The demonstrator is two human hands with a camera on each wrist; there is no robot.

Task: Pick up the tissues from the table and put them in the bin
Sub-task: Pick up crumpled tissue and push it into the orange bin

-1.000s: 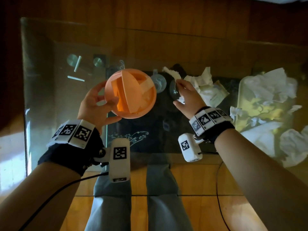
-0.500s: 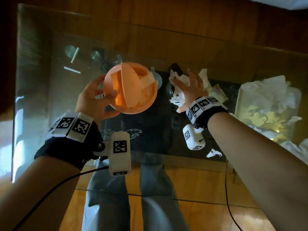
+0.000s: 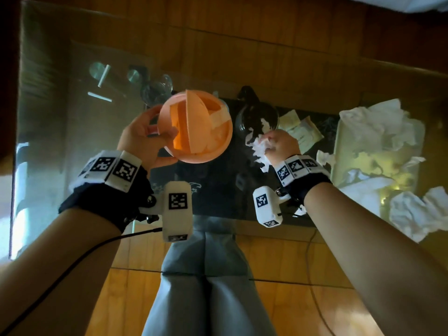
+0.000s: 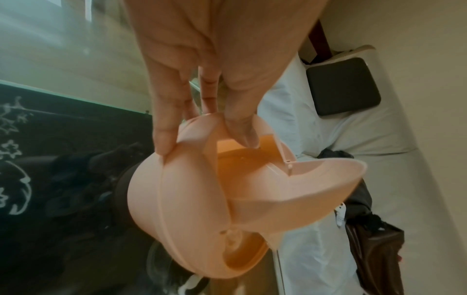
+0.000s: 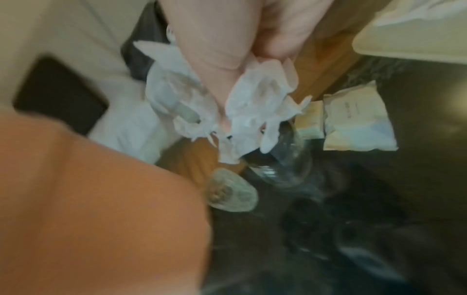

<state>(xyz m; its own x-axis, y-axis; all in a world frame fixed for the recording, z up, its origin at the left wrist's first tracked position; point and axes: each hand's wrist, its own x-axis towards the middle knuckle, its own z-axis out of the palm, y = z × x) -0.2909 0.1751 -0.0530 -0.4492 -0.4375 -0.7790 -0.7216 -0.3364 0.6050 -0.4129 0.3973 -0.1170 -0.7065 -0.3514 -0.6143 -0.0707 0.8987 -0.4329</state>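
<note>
My left hand (image 3: 145, 139) grips the rim of a small round orange bin (image 3: 196, 127) and holds it tilted above the glass table, its swing lid (image 3: 194, 122) turned on edge. In the left wrist view my thumb (image 4: 240, 127) hooks inside the bin (image 4: 192, 199). My right hand (image 3: 278, 146) clutches a crumpled white tissue (image 3: 259, 151) just right of the bin; the right wrist view shows the same tissue (image 5: 252, 111) bunched in my fingers. More crumpled tissues (image 3: 378, 127) lie heaped at the right.
The glass table (image 3: 60, 105) has a dark patterned cloth (image 3: 218, 190) beneath it. Drinking glasses (image 3: 157, 89) stand behind the bin. Two small paper packets (image 3: 300, 129) lie beyond my right hand. A pale tray (image 3: 344, 151) holds tissues at right. My knees (image 3: 208, 275) are below the table's near edge.
My right hand closed on the tissue by the glasses and pulled it back toward me and the bin. The left hand kept the bin tilted, shifting slightly right.
</note>
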